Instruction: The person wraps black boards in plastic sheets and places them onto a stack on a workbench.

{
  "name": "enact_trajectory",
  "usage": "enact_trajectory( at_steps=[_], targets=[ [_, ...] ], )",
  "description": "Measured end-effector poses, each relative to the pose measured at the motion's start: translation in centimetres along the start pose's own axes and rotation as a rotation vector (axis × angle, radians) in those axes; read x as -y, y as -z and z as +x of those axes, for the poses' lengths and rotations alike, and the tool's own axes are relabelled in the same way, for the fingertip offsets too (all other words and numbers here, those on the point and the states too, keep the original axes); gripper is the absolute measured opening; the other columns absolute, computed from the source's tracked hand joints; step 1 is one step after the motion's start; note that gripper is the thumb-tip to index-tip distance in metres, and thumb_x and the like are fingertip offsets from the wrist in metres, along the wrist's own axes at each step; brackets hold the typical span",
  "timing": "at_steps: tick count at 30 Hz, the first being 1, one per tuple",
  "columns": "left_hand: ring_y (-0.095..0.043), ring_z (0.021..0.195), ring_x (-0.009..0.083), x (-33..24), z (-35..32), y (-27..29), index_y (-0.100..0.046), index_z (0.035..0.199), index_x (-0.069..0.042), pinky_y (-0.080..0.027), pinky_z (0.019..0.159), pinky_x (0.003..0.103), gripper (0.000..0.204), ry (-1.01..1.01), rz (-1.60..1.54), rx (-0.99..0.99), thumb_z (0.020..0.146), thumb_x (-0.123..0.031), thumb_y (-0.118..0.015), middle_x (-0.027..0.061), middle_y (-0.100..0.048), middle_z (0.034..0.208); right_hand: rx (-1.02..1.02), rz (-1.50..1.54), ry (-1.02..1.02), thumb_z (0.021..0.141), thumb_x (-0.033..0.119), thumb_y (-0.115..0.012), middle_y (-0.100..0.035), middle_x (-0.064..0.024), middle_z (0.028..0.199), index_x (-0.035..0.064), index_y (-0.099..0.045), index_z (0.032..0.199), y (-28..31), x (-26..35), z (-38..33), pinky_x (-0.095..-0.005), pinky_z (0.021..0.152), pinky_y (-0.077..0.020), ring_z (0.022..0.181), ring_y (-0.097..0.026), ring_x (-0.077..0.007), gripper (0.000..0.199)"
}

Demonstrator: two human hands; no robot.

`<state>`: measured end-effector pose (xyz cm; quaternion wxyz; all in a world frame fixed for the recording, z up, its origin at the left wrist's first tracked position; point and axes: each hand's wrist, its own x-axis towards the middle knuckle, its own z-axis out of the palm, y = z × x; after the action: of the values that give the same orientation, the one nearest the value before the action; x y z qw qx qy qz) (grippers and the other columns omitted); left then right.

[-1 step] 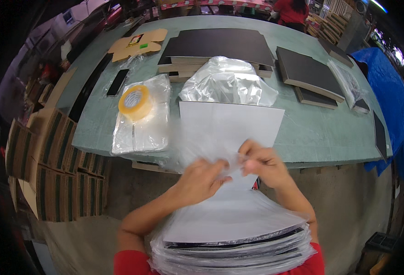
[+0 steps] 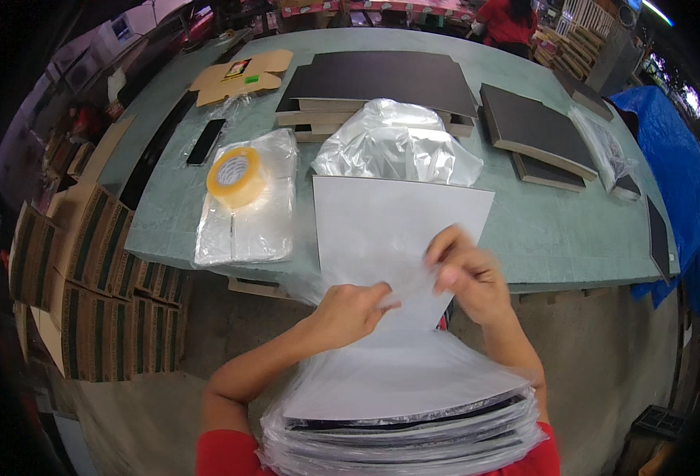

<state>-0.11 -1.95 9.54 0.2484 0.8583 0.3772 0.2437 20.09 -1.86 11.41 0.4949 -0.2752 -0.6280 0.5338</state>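
My left hand is closed on a thin clear plastic bag, over the lower part of a white board. Just right of it, my right hand has its fingers curled in a pinch. Its fingertips are blurred, and I cannot make out what they hold. The board stretches from the table's near edge toward a shiny heap of clear plastic. Against my body rests a stack of plastic-wrapped white boards, with dark layers showing at the edge.
On the green table, a yellow tape roll sits on flat clear bags. Around them are a phone, a cardboard piece and black panels. Cartons are stacked at left. A person stands beyond.
My right hand has moved slightly up and right, widening the gap to my left hand. The left hand has shifted down a little, and the board stays nearly in place.
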Motion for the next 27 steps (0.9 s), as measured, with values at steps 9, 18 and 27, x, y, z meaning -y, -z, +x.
enact_trajectory(
  at_steps=[9, 18, 27],
  targets=[
    [-0.05, 0.065, 0.0206, 8.4, -1.0, 2.8, -0.053, 0.081, 0.002, -0.039, 0.059, 0.031, 0.019, 0.33, -0.164, -0.459, 0.073, -0.015, -0.056, 0.0124, -0.053, 0.08, 0.793, -0.526, -0.476, 0.074, 0.035, -0.06, -0.037, -0.0188, 0.122, -0.0019, -0.032, 0.122, -3.3, -3.7, -3.4, -0.0337, 0.095, -0.0272, 0.111, -0.037, -0.032, 0.066],
    [-0.056, 0.076, 0.0336, 2.2, -2.0, -0.4, -0.055, 0.091, 0.001, -0.043, 0.068, 0.04, 0.027, -0.028, 0.224, 0.308, 0.075, -0.021, -0.055, 0.0225, -0.057, 0.082, 0.48, -0.398, -0.628, 0.074, 0.027, -0.062, -0.045, -0.0153, 0.115, 0.0016, -0.044, 0.114, 1.7, -2.8, -3.0, -0.0329, 0.088, -0.0356, 0.106, -0.044, -0.0263, 0.051],
    [-0.042, 0.067, 0.0044, -1.3, 3.1, 0.9, -0.052, 0.081, -0.001, -0.035, 0.058, 0.021, 0.009, 0.213, -0.801, 0.213, 0.08, -0.005, -0.045, -0.0015, -0.048, 0.067, -0.1, 0.285, -0.262, 0.077, 0.02, -0.058, -0.056, -0.0057, 0.079, 0.001, -0.054, 0.077, 2.1, 1.0, -0.7, -0.0257, 0.061, -0.0427, 0.069, -0.053, -0.0126, 0.019]
  ],
)
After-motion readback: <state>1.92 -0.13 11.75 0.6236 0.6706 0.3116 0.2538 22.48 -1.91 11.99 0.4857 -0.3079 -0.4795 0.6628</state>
